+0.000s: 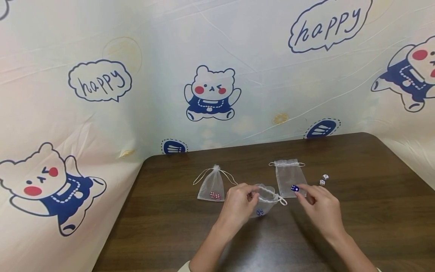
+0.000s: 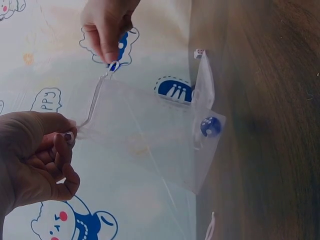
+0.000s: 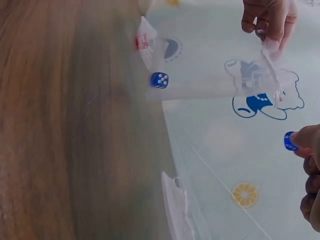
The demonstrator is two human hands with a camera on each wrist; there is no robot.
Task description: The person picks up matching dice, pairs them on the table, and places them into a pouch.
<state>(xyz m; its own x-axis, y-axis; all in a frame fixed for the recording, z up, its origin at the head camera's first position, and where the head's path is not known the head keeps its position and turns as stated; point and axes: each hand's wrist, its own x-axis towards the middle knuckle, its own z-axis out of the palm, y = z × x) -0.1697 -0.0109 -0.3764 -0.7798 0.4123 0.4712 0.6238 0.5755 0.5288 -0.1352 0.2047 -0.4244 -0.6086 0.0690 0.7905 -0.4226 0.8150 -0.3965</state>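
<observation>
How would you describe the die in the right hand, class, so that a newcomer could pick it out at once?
Start at the brown table and find the right hand above it. It pinches a small blue die with white dots. The other blue die is inside the mesh bag the left hand holds; this is the only blue one outside a bag.

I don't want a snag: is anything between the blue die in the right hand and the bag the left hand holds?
Nothing visible blocks the gap between the pinched blue die and the held bag; only its drawstring loop sticks out on that side.
</observation>
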